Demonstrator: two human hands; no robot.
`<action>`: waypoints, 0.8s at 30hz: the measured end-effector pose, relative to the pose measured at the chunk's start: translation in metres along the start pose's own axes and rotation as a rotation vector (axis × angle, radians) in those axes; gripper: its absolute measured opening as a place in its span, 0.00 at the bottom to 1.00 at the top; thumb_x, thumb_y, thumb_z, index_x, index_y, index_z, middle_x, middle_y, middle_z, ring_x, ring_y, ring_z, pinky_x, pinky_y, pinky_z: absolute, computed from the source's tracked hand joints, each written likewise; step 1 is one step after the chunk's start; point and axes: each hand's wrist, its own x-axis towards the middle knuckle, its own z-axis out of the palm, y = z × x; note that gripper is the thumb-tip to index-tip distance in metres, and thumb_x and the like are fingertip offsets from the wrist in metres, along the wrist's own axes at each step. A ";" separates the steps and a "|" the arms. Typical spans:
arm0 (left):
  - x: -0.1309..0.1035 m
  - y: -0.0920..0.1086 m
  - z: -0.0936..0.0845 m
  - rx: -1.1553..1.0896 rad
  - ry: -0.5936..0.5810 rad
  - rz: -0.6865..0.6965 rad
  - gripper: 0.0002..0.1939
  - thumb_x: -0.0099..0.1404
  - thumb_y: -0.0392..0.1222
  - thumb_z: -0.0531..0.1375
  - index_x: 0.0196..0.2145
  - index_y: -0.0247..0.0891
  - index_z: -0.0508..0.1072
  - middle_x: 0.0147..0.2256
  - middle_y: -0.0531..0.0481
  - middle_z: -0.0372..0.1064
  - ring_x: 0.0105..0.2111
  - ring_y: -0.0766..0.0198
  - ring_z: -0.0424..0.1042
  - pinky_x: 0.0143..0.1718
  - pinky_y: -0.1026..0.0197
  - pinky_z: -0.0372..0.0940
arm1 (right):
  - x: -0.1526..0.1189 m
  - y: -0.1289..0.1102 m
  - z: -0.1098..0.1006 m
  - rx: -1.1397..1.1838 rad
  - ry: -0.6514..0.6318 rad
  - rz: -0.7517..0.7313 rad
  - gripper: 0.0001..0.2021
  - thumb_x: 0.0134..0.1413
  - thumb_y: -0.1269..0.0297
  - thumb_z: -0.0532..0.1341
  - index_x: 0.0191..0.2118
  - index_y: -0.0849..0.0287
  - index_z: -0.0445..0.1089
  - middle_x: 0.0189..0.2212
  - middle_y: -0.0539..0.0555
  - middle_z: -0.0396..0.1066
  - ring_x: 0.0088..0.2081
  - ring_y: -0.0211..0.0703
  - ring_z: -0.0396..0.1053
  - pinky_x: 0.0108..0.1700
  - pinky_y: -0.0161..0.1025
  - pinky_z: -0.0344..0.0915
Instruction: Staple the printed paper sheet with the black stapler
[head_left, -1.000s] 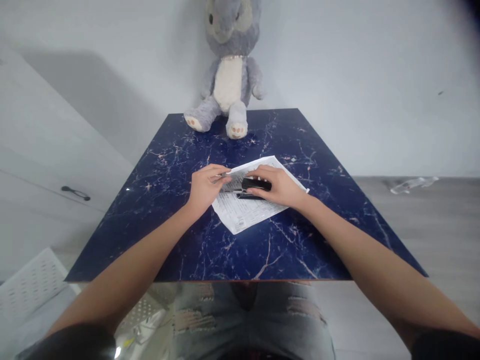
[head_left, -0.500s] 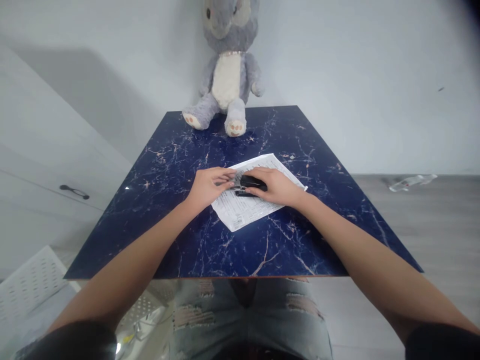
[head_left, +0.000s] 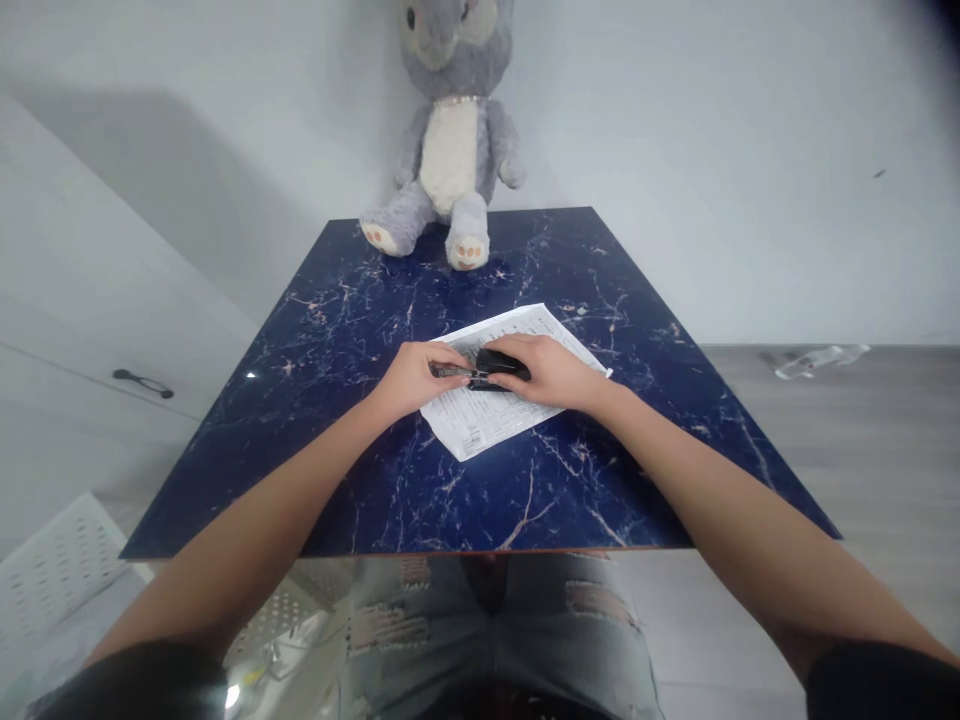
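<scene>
A black stapler (head_left: 504,362) is held over a printed sheet of paper (head_left: 480,425), low above it or resting on it; I cannot tell which. My right hand (head_left: 556,372) wraps round the stapler's black body from the right, thumb on the near side. From the left, my left hand (head_left: 417,378) has its thumb and fingers closed on a thin, dark metallic part at the stapler's left end. Between the two hands the stapler's parts look spread apart, though fingers cover some of the detail. The paper lies slanted, its middle hidden by both hands.
A grey plush toy (head_left: 452,150) sits at the far edge of the dark blue marbled table (head_left: 420,500), against the wall. White perforated baskets (head_left: 56,565) stand below on the left. A clear plastic item (head_left: 817,361) lies on the floor at right.
My left fingers have closed onto the metallic part at the stapler's left end; before, they were looser and more spread. My right hand keeps its hold. The view has shifted slightly.
</scene>
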 end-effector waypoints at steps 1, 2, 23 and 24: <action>0.001 -0.001 0.000 -0.004 -0.015 -0.021 0.08 0.59 0.40 0.72 0.38 0.41 0.86 0.40 0.47 0.82 0.38 0.58 0.79 0.43 0.55 0.73 | 0.000 0.000 0.000 -0.002 -0.004 0.000 0.17 0.69 0.57 0.61 0.58 0.58 0.71 0.48 0.61 0.78 0.48 0.54 0.75 0.52 0.50 0.68; 0.001 -0.001 0.000 -0.009 -0.029 -0.039 0.08 0.59 0.40 0.71 0.38 0.41 0.86 0.40 0.47 0.83 0.38 0.58 0.79 0.42 0.55 0.73 | 0.000 0.000 -0.001 -0.005 -0.008 0.000 0.17 0.69 0.57 0.61 0.58 0.58 0.71 0.48 0.60 0.78 0.48 0.54 0.75 0.52 0.50 0.68; 0.005 -0.011 -0.028 0.019 -0.212 0.193 0.08 0.64 0.46 0.70 0.41 0.48 0.86 0.44 0.47 0.83 0.45 0.56 0.81 0.53 0.51 0.74 | -0.001 0.005 0.000 0.026 -0.006 0.027 0.16 0.68 0.55 0.62 0.56 0.57 0.72 0.46 0.59 0.79 0.45 0.53 0.76 0.48 0.47 0.68; 0.006 -0.013 -0.032 -0.002 -0.247 0.181 0.08 0.64 0.46 0.70 0.42 0.48 0.86 0.45 0.46 0.83 0.46 0.56 0.81 0.54 0.51 0.74 | -0.001 0.006 0.000 0.026 -0.001 0.035 0.16 0.68 0.55 0.63 0.55 0.57 0.73 0.45 0.59 0.79 0.44 0.53 0.76 0.47 0.47 0.68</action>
